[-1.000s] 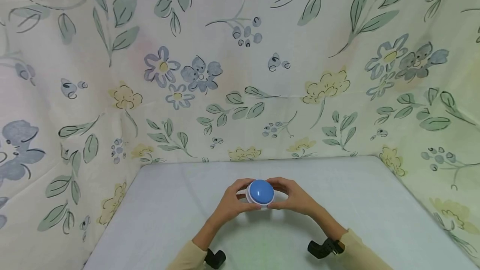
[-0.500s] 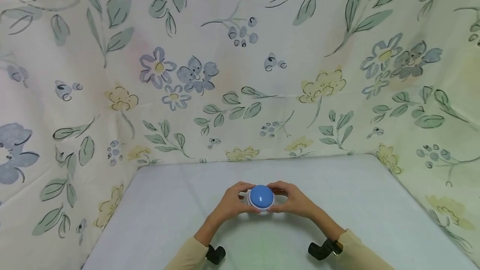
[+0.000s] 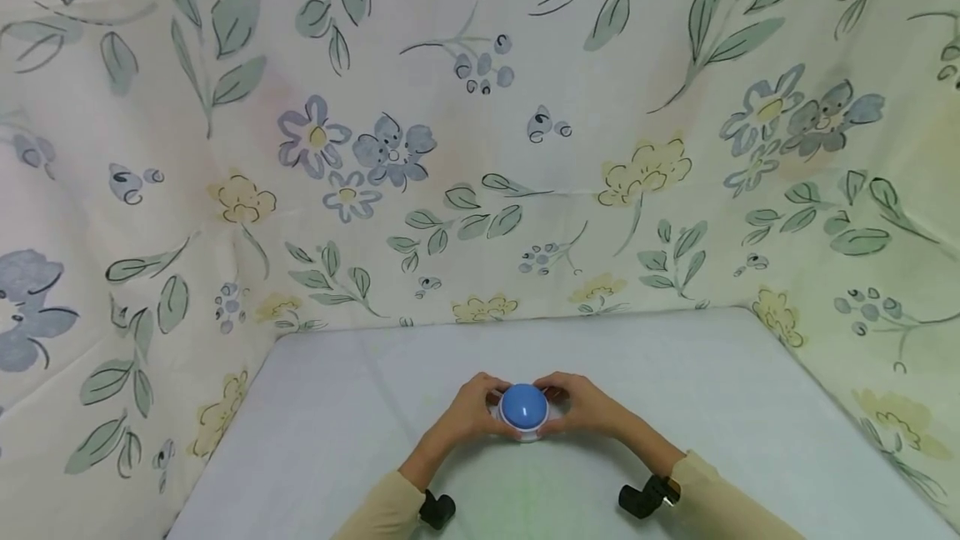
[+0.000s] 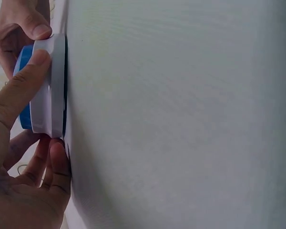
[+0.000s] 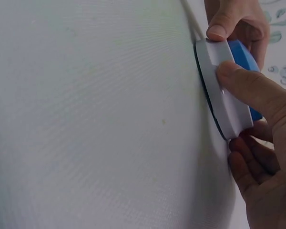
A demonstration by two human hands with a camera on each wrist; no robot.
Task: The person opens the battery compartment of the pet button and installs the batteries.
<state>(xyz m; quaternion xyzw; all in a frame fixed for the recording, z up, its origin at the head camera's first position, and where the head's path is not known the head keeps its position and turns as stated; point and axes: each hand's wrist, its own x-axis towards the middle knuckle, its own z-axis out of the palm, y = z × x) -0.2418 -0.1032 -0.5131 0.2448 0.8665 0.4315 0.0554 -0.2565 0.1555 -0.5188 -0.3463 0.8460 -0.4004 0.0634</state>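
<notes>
A round push button (image 3: 524, 406) with a blue dome on a white base sits low over the table between both hands. My left hand (image 3: 470, 412) grips its left side, thumb on the near side and fingers curled round the far side. From the right, my right hand (image 3: 587, 407) holds it the same way. In the left wrist view the white base (image 4: 50, 90) stands right at the table surface, the left thumb pressed on its wall. The right wrist view shows the right thumb on the base (image 5: 224, 90), a thin dark rim along its underside.
The white table (image 3: 360, 407) spreads out on all sides of the hands. A floral cloth (image 3: 480, 148) hangs behind it and along both sides. Black wrist cameras (image 3: 437, 510) are strapped near the beige sleeves (image 3: 720, 490).
Both hands have brought the push button down and slightly toward the person, closer to the table. Their hold on its two sides stays the same. The head view has shifted slightly.
</notes>
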